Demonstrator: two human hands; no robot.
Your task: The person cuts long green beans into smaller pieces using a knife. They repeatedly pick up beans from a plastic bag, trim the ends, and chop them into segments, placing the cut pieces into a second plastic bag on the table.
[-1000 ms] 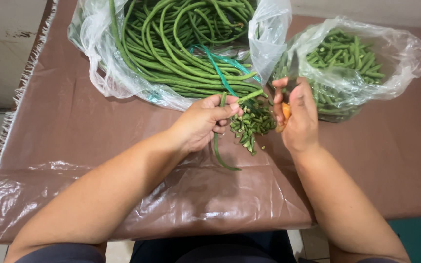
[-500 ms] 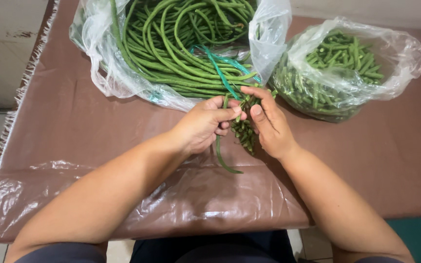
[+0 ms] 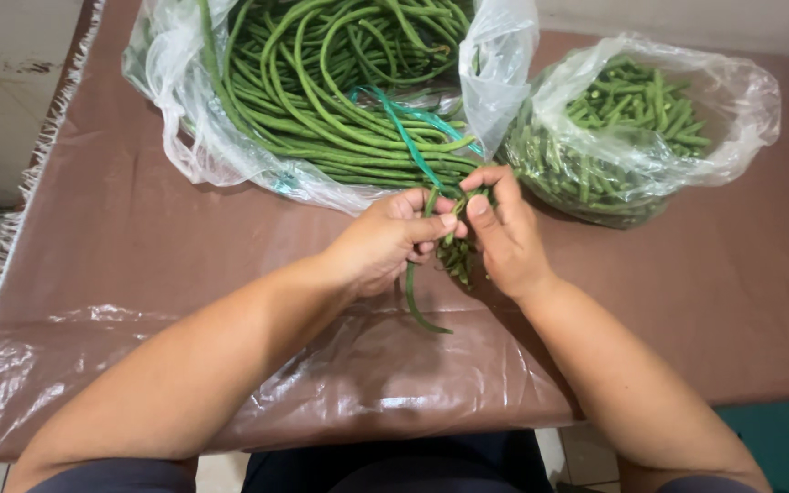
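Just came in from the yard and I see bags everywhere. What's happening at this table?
A person holds a long green bean between the left hand and right hand, over the brown table cover. An open bag of whole long beans lies behind; another bag of short cut pieces sits to the right.

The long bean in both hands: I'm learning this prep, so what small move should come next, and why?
Probably snap off a short piece where the two thumbs meet. The left hand and right hand pinch the long bean close together, its tail hanging below the left hand. Cut bits lie under the fingers, and the bag of short pieces sits just beyond the right hand.
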